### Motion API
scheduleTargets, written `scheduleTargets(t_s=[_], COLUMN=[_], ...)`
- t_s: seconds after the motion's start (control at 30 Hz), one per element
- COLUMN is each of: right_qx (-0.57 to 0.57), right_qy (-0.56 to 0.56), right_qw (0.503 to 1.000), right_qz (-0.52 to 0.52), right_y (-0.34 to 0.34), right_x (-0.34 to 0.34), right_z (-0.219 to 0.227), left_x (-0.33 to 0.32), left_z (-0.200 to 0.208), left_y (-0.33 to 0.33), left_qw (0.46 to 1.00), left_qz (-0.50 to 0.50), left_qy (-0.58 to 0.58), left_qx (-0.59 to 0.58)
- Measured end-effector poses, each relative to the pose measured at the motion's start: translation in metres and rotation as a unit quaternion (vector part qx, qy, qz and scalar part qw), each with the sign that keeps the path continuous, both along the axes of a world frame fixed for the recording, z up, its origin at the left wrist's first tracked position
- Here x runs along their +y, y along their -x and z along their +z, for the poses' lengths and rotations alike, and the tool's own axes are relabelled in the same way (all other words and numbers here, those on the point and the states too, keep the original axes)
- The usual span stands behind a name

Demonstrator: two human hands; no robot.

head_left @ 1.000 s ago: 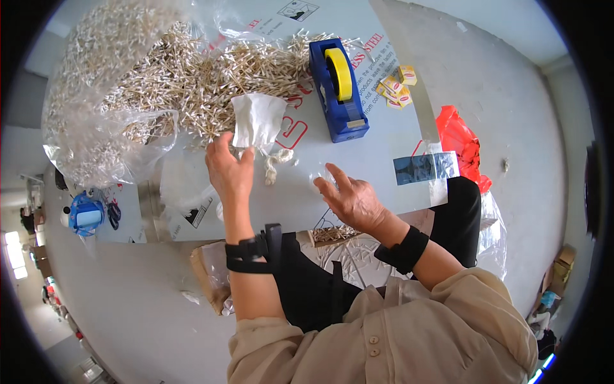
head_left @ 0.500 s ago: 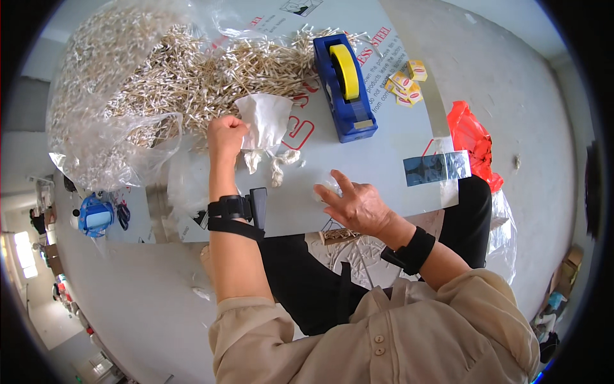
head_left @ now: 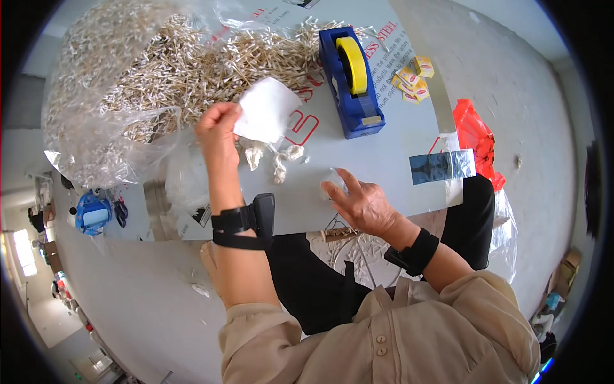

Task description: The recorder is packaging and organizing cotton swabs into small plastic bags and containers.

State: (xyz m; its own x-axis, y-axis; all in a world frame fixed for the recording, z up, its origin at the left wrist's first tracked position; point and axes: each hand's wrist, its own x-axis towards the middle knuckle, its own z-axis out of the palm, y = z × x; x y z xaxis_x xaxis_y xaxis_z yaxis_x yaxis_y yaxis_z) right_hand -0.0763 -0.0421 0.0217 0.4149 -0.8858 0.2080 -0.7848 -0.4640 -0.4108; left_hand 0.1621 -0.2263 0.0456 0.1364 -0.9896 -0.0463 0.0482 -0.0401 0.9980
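Note:
Between the fingers of my left hand [head_left: 220,131] is one edge of a white sheet of paper or tissue [head_left: 267,110], lifted over the table. Crumpled white tissue scraps [head_left: 280,169] lie just below it. My right hand [head_left: 366,206], near the table's front edge, is closed around a small clear plastic piece [head_left: 334,182]; its exact shape is hard to make out. Beyond my left hand spreads a large heap of cotton swabs [head_left: 192,70], partly inside a clear plastic bag [head_left: 83,147].
A blue tape dispenser [head_left: 355,115] with a yellow roll stands right of the heap. Several small yellow-and-white boxes [head_left: 410,84] lie near the table's right edge. A red plastic bag [head_left: 472,137] hangs there. Scissors [head_left: 121,211] and a blue container [head_left: 93,213] sit at the left.
My left hand has lifted slightly and moved left, and the white sheet has swung up and turned flatter. My right hand's fingers have drawn closer together around the clear plastic piece.

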Motion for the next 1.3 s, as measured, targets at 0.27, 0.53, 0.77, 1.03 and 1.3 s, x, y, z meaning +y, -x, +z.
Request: scheduleTargets(t_s=[0.27, 0.53, 0.77, 1.03, 1.3], right_qx=[-0.007, -0.015, -0.033, -0.157, -0.084], right_qy=[0.004, 0.004, 0.008, 0.016, -0.058], right_qw=[1.000, 1.000, 0.999, 0.986, 0.988], right_qz=[0.010, 0.000, -0.003, -0.052, -0.118], right_y=[-0.002, 0.003, 0.001, 0.014, 0.019], right_x=[0.004, 0.008, 0.010, 0.017, 0.013], right_z=[0.000, -0.003, -0.003, 0.001, 0.018], left_x=[-0.001, 0.076, 0.109, 0.112, 0.132], left_z=[0.012, -0.024, -0.048, -0.013, -0.036], left_y=[0.006, 0.029, 0.037, 0.067, 0.054], left_qw=[0.980, 0.788, 0.860, 0.900, 0.957], left_qz=[0.047, -0.101, -0.059, -0.001, 0.096], left_qy=[0.064, 0.113, 0.147, 0.179, 0.080], left_qx=[0.184, -0.597, -0.486, -0.397, -0.262])
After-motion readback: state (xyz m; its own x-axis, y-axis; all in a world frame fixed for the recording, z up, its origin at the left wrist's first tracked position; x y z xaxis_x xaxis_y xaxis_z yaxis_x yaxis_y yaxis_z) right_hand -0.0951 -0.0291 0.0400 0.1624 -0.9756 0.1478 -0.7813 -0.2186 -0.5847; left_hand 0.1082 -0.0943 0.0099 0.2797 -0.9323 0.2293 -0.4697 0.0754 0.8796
